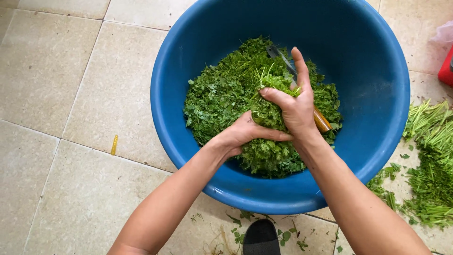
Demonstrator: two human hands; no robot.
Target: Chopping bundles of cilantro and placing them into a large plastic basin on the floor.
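Chopped herbs (226,92), a loose green heap of small leaves and cut stems, fill the bottom of the big blue basin (373,71) that stands on the tiled floor (61,71). You have a bunch of them gathered between both hands near the middle of the basin. The stuff looks light, soft and springy; it will likely compress under your palms and shed bits at the edges, so take hold from both sides, low on the bunch, and press inward rather than pinching the top.

Your left hand (238,134) cups the bunch from the near side, its fingers closed around the greens. Your right hand (295,108) presses from the far side, thumb over the top and forefinger stretched out, while it also holds a knife (283,59) whose wooden handle (322,121) pokes out below the palm and whose blade lies across the heap, pointing away from you.

To the right of the basin, trimmed stalks (432,156) lie in a pile on the floor. A few stray leaves are scattered by a dark shoe tip (261,236) at the near rim, and a small yellow object (113,144) lies on the tiles to the left.
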